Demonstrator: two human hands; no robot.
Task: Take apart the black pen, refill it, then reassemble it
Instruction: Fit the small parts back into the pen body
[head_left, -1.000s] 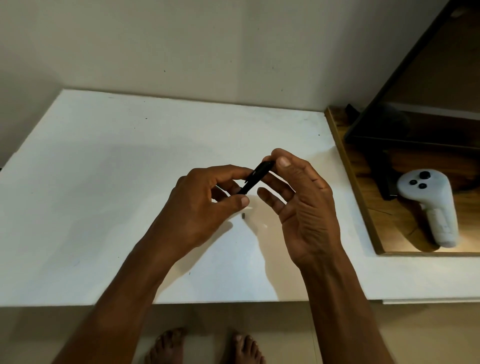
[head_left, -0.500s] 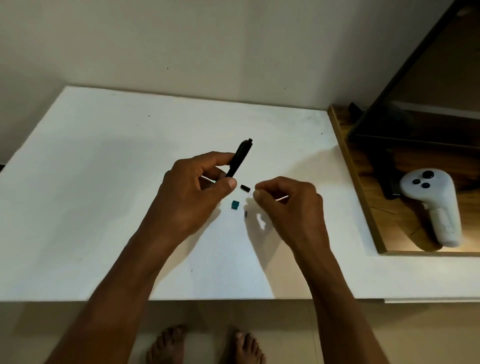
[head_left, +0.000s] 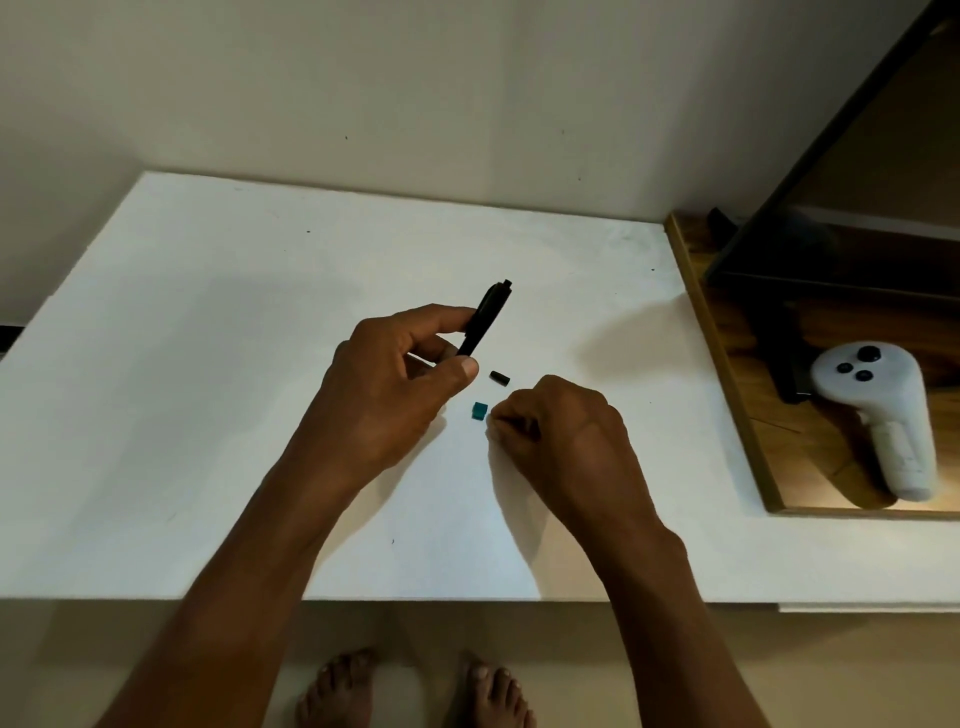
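Note:
My left hand grips the lower end of the black pen barrel between thumb and fingers. The barrel tilts up and to the right above the white table. A short black pen piece lies on the table just right of my left thumb. Below it lies a small teal piece. My right hand rests on the table with its fingers curled shut, the fingertips pinched together right beside the teal piece. Whatever is under those fingertips is hidden.
A wooden board lies along the table's right side with a white game controller on it and a dark frame leaning above. A pale wall stands behind the table. Bare feet show below the front edge.
My hands have parted: the left one keeps the barrel up, and the right one has dropped to the table and moved left to the teal piece. The thin white rod it held no longer shows.

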